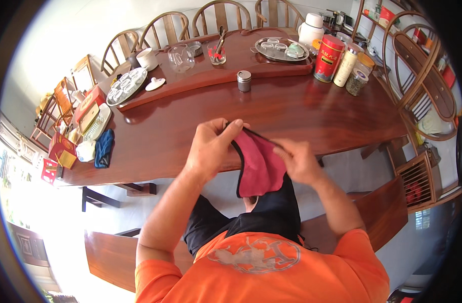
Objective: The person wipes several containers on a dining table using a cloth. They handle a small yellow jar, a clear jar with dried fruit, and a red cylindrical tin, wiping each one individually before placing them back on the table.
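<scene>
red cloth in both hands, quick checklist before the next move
1. Left hand grips the top edge of the red cloth: ok.
2. Right hand pinches the cloth's right edge: ok.
3. Cloth is off the wooden table, held above the lap: ok.
4. Table in front of the hands is bare, with the small metal tin further back: ok.
5. Cloth is folded flat and even: not ok, it hangs doubled with its black trim curving.
6. Back side of the cloth is clean: cannot tell, it is hidden.
</scene>
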The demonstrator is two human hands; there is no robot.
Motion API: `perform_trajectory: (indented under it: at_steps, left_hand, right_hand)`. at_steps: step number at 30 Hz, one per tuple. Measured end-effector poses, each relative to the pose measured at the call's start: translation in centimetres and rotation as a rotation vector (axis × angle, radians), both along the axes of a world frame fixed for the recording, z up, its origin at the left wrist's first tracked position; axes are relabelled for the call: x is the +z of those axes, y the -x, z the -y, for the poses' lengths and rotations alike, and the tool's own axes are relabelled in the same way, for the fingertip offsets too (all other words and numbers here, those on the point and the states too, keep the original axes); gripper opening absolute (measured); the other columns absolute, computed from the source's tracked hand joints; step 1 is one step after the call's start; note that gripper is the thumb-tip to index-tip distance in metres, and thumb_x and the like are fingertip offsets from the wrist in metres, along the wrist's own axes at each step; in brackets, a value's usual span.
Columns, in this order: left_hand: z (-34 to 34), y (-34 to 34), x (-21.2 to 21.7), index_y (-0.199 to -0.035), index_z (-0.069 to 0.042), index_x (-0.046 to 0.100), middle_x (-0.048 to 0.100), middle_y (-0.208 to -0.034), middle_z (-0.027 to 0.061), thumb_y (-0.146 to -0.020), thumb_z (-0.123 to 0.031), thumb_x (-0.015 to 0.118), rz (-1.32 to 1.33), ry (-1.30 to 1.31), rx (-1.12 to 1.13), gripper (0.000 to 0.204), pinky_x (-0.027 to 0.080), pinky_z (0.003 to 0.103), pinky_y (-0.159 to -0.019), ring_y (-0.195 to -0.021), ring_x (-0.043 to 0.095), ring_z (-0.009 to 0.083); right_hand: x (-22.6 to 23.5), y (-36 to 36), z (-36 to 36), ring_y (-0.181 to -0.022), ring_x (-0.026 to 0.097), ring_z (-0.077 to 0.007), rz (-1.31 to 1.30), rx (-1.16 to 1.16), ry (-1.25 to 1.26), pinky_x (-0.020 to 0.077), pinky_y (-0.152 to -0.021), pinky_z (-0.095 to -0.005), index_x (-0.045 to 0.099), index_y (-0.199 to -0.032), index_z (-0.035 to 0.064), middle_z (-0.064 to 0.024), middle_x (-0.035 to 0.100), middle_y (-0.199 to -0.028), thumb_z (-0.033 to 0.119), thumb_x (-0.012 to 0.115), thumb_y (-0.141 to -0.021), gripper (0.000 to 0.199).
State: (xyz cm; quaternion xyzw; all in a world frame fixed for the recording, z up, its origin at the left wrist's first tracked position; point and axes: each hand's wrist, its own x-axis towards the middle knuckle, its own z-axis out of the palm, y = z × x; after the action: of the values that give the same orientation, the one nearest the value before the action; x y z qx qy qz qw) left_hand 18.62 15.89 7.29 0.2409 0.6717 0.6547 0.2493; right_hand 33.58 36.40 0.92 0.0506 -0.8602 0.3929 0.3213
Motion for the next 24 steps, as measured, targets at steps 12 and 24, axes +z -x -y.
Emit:
perform_trajectory:
  at_steps: [12, 24]
  left_hand:
    - [-4.8, 3.1, 5.8, -0.107, 0.005, 0.076, 0.078, -0.103, 0.0159, -0.094, -0.014, 0.081, -0.847, -0.221, -0.006, 0.024, 0.057, 0.036, -0.08, -0.086, 0.072, 0.0239]
    - [1.5, 2.5, -10.4, -0.147, 0.012, 0.053, 0.044, -0.159, 0.0367, -0.105, -0.04, 0.063, -1.157, 0.544, -0.106, 0.067, 0.028, 0.056, -0.129, -0.154, 0.035, 0.0521]
  right_hand:
    - [14.5, -0.8, -9.5, -0.084, 0.068, -0.0139, -0.044, 0.03, -0.333, 0.056, -0.08, -0.0289, 0.075, -0.123, -0.0014, -0.0082, 0.078, -0.101, 0.008, 0.079, -0.095, 0.03]
    - [-5.1, 5.3, -4.8, -0.158, 0.024, -0.0554, 0.644, -0.376, -0.681, 0.0184, -0.129, -0.059, 0.028, -0.164, -0.0116, -0.0435, 0.028, -0.165, 0.07, 0.047, -0.104, 0.103]
